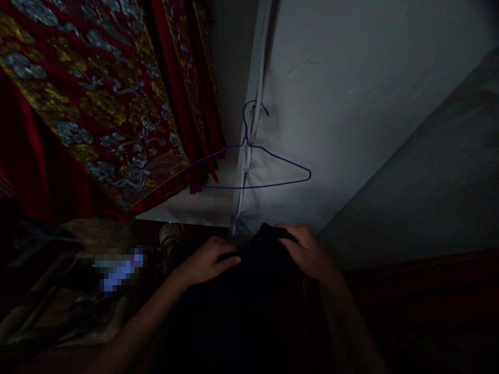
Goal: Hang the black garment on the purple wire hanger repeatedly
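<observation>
No text, label or number can be read

A wire hanger (249,166) hangs on the wall (351,104) above both hands (embroidered cloth (97,104) to its left).

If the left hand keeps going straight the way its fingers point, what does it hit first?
The left hand rests on the dark garment, fingers pointing right toward the right hand. It would likely slide over the cloth and meet those fingers first; dim light leaves depth unclear.
</observation>
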Motion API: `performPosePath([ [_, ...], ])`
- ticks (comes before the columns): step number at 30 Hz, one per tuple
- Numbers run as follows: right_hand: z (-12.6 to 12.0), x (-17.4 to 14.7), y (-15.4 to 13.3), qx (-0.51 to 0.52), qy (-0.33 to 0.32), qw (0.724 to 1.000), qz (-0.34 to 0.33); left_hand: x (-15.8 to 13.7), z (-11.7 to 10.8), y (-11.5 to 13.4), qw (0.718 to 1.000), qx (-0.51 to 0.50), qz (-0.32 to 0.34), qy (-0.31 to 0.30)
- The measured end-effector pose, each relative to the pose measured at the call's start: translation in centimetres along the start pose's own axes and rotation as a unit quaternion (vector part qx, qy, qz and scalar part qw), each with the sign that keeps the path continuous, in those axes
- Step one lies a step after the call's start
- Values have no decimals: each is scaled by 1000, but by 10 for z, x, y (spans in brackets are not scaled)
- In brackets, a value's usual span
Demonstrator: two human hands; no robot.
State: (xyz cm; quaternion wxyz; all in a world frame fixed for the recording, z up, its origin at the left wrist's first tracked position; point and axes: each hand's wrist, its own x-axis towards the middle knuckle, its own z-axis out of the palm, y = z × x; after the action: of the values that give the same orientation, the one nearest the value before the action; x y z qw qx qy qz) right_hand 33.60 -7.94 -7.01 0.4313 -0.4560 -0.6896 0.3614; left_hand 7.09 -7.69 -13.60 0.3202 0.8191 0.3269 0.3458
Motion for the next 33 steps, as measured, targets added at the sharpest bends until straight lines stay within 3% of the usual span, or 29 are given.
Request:
performPosePath([
  [3, -8, 21, -16, -19, 48, 995, -85, 6, -18, 5, 999, 9, 4, 34],
  [6, -2, 40, -32, 4, 143, 980, -139, 11, -21, 16, 992, -96, -74, 35],
  [9, 8, 58, -42, 27, 147, 980, -129, 13, -13, 24, 960, -238, -133, 65],
  [12, 13, 73, -42, 47, 109, 989, -88, 12, -6, 23, 943, -285, -139, 99],
  [16, 10, 83, -34, 87, 45, 994, -40, 11, -8, 18, 963, -245, -110, 37],
  [20, 6, 79, -33, 187, -83, 975, 90, 10, -22, 16, 986, -148, -77, -5],
  [22, 3, 76, -34, 195, -102, 966, 135, 10, -29, 14, 992, -103, -64, -25],
  [28, -15, 84, -35, 211, 33, 974, 75, 7, -39, -2, 994, 3, -42, -100],
  [30, -17, 90, -30, 218, 57, 972, 67, 4, -37, -10, 996, 20, -31, -83],
  [33, -10, 100, -11, 229, 46, 969, 74, -1, -37, -26, 999, 36, 3, 13],
])
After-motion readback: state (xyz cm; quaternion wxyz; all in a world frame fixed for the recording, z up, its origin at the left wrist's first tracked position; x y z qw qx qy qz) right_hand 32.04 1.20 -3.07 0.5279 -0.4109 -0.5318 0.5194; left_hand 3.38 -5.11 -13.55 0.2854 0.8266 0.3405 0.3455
